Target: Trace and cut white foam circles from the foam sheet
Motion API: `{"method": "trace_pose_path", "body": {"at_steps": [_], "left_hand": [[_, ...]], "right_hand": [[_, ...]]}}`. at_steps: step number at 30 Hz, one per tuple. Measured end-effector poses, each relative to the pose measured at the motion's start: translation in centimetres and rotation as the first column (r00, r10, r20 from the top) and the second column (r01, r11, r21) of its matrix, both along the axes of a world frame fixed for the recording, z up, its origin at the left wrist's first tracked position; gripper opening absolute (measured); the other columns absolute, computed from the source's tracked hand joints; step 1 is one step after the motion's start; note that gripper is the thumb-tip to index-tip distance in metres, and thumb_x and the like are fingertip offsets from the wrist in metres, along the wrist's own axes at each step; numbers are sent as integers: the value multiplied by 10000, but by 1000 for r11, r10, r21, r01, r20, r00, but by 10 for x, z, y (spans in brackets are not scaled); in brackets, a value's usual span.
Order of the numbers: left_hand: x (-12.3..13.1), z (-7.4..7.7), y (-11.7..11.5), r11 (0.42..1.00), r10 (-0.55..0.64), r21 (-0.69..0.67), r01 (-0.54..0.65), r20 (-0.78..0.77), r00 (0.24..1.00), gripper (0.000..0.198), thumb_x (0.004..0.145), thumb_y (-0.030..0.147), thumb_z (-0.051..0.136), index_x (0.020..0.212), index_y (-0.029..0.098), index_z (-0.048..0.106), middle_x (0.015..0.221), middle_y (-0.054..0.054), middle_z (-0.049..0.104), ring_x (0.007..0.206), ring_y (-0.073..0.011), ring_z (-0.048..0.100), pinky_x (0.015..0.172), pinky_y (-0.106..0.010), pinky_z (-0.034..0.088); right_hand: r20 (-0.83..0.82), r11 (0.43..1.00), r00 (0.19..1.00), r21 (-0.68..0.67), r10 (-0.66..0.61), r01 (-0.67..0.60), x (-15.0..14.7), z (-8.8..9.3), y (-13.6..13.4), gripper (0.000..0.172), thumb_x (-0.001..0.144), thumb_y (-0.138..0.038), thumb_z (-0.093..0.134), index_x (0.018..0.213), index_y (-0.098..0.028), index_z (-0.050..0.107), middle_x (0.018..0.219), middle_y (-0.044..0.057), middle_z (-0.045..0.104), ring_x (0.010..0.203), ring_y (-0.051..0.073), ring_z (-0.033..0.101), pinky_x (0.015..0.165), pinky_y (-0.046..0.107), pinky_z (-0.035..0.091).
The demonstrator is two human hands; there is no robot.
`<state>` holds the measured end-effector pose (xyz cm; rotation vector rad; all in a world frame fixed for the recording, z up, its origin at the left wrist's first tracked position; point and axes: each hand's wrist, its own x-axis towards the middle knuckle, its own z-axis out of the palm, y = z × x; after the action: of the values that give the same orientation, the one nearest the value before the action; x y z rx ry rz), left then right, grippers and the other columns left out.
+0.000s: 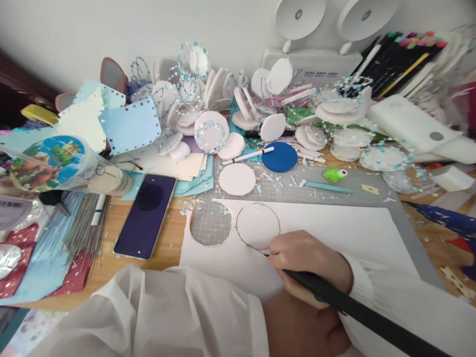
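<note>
My right hand [308, 265] is closed around a long black pen-shaped cutting tool [357, 310]. Its thin tip rests at the lower edge of a circle [258, 225] outlined on a white foam sheet [345, 233]. A round hole [210, 223] opens in the sheet to the left of that outline. My left hand [301, 322] lies low on the near side of the sheet, crossed by the tool and right sleeve, and its fingers are mostly hidden. Just beyond the sheet sit a white foam disc [237, 179] and a blue disc [279, 156].
A grey cutting mat [316, 191] lies under the sheet. To the left are a phone [146, 215], a plastic cup [74, 166] and thin wires [84, 233]. Foam discs [211, 130] pile up behind. A blue glue gun [446, 218] is at right, a double-headed lamp [312, 62] at back.
</note>
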<state>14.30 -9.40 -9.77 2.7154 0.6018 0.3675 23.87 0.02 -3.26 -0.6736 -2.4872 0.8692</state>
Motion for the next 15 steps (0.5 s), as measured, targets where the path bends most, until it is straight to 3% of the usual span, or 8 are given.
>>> {"method": "trace_pose_path", "body": {"at_steps": [4, 10, 15], "left_hand": [[-12, 13, 9, 983, -136, 140, 122, 92, 986, 298, 906, 204, 415, 1032, 200, 685, 1121, -59, 675, 1044, -265, 570, 834, -421, 440], [-17, 30, 19, 970, -94, 233, 72, 81, 992, 369, 942, 215, 370, 1227, 174, 600, 1272, -81, 604, 1170, -270, 524, 977, -441, 373], [-18, 32, 18, 969, -94, 228, 95, -17, 995, 426, 956, 298, 361, 1338, 170, 501, 1405, -104, 494, 1269, -285, 442, 1020, -480, 334]], "right_hand": [[14, 996, 999, -81, 29, -27, 9, 0, 7, 193, 828, -190, 435, 892, -232, 612, 617, 12, 573, 545, 145, 473, 527, 276, 375], [-112, 976, 991, -197, 72, -94, 20, -1, 13, 189, 832, -180, 501, 971, -243, 614, 676, 0, 571, 589, 123, 495, 568, 241, 414], [-162, 953, 984, -277, 79, -122, 29, 2, 21, 157, 843, -203, 501, 929, -230, 629, 679, -3, 583, 598, 112, 522, 568, 230, 429]]}}
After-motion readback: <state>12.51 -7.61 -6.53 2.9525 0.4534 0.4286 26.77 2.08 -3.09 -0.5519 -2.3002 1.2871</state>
